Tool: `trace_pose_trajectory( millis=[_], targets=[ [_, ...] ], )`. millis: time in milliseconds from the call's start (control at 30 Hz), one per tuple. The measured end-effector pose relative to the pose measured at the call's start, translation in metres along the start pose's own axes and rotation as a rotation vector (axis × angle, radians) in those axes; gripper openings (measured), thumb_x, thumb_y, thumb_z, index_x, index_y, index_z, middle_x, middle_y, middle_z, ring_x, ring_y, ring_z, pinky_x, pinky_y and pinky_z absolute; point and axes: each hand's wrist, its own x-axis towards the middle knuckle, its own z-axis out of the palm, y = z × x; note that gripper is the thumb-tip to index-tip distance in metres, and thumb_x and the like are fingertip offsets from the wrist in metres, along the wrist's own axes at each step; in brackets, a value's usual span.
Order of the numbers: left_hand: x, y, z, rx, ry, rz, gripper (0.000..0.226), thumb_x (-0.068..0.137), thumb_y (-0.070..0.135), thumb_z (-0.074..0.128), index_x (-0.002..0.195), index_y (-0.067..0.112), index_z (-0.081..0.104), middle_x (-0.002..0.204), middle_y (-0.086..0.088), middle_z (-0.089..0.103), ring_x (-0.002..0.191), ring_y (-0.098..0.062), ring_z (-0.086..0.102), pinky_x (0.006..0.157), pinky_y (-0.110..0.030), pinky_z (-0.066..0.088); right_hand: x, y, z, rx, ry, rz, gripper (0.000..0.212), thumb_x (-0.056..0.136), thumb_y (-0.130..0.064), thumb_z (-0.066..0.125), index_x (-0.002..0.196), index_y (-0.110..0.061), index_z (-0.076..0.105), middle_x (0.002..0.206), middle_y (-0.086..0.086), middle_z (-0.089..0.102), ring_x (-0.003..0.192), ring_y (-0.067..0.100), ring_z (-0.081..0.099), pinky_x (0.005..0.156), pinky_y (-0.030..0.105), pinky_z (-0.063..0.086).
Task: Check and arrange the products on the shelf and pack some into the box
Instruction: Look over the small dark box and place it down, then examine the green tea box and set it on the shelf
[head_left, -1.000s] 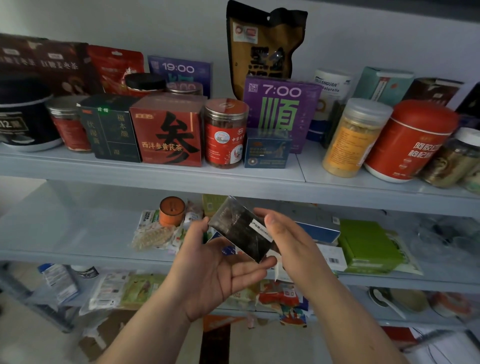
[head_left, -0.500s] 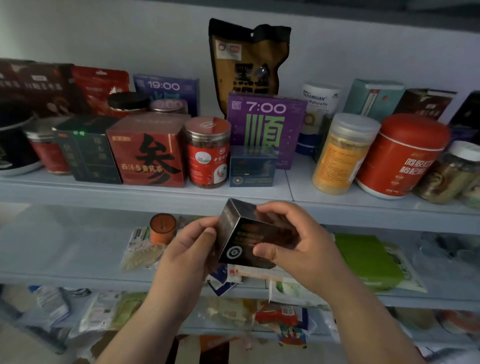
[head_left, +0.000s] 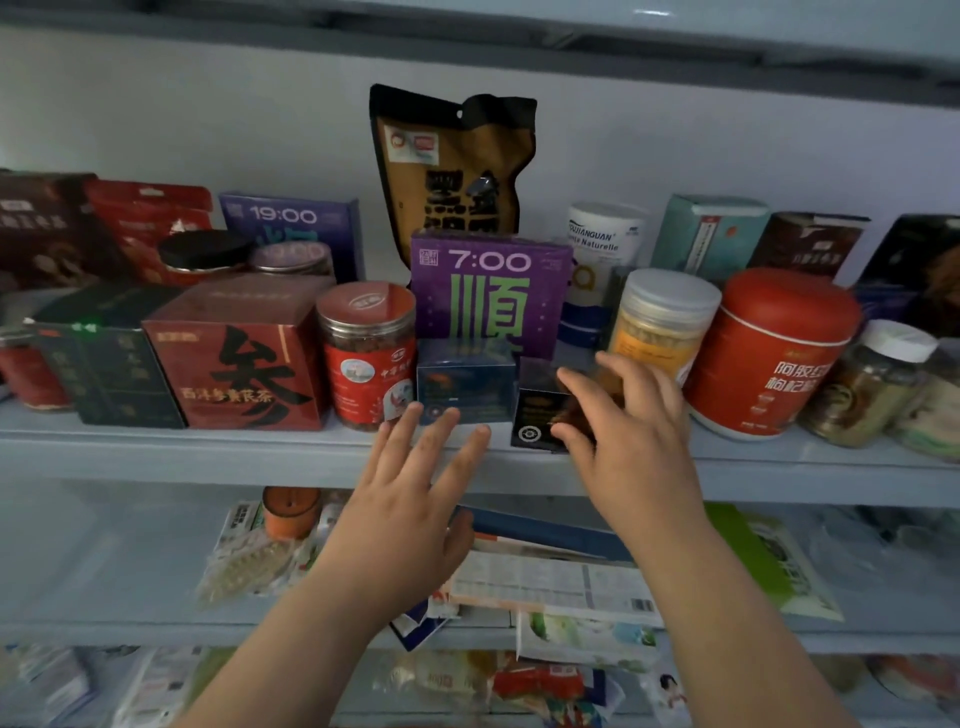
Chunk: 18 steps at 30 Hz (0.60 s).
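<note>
1. The upper shelf (head_left: 208, 452) is packed right up to its front lip. My worry is that anything nudged forward drops onto the packets on the lower shelf (head_left: 104, 545).
2. The red canister (head_left: 769, 353) stands just right of my right hand (head_left: 623, 431). A careless sideways pull-out of that wrist could clip it and rock it.
3. The yellow-filled jar (head_left: 660, 322) sits close behind the right knuckles. It is tall and narrow, so a backward bump would likely tip it into the row behind.
4. The small blue box (head_left: 465, 384) has my left hand (head_left: 415, 483) just in front of it, flat, fingers spread wide and holding nothing. A shove from there would skew it against the purple 7:00 box (head_left: 491, 291).
5. The small black box (head_left: 537, 410) is the real risk. It is at the very front edge of the upper shelf, beside the blue box, with my right fingers curled over its top and the thumb on its face. I cannot tell whether its base sits fully on the shelf. Letting go too early could let it topple off.
</note>
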Motion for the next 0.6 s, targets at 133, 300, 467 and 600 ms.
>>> trace_pose_trajectory(
  millis=[133,300,467,600],
  targets=[
    [0.003,-0.002,0.004,0.026,0.003,0.035,0.09,0.084,0.037,0.072,0.16,0.025,0.025,0.163,-0.014,0.031,0.151,-0.044,0.023,0.118,-0.057,0.017,0.008,-0.002,0.009,-0.066,0.033,-0.032,0.055,0.084,-0.02,0.08,0.136,-0.011,0.064,0.126,0.011,0.062,0.116,0.029,0.046,0.095,0.047,0.049],
    [0.0,-0.008,0.001,0.028,-0.011,0.01,0.094,0.082,0.037,0.075,0.16,0.026,0.025,0.164,-0.014,0.029,0.152,-0.044,0.021,0.118,-0.059,0.021,0.014,-0.006,0.018,-0.068,-0.019,0.027,0.059,0.087,-0.017,0.076,0.144,-0.016,0.059,0.133,0.01,0.06,0.123,0.03,0.048,0.099,0.047,0.049],
    [-0.011,-0.019,-0.013,0.054,0.034,0.023,0.095,0.084,0.043,0.071,0.162,0.028,0.019,0.165,-0.014,0.025,0.154,-0.042,0.014,0.122,-0.056,0.018,0.014,-0.02,0.015,-0.088,-0.116,0.081,0.079,0.087,-0.021,0.077,0.156,-0.018,0.04,0.152,0.013,0.047,0.142,0.034,0.039,0.113,0.052,0.041],
    [-0.027,-0.036,-0.042,0.034,0.165,0.0,0.085,0.089,0.044,0.057,0.163,0.029,0.017,0.169,-0.012,0.017,0.156,-0.041,0.007,0.121,-0.058,0.015,0.01,-0.055,0.006,0.028,-0.063,-0.021,0.086,0.091,-0.031,0.069,0.162,-0.018,0.022,0.167,0.012,0.026,0.157,0.033,0.016,0.123,0.054,0.025]
  ],
)
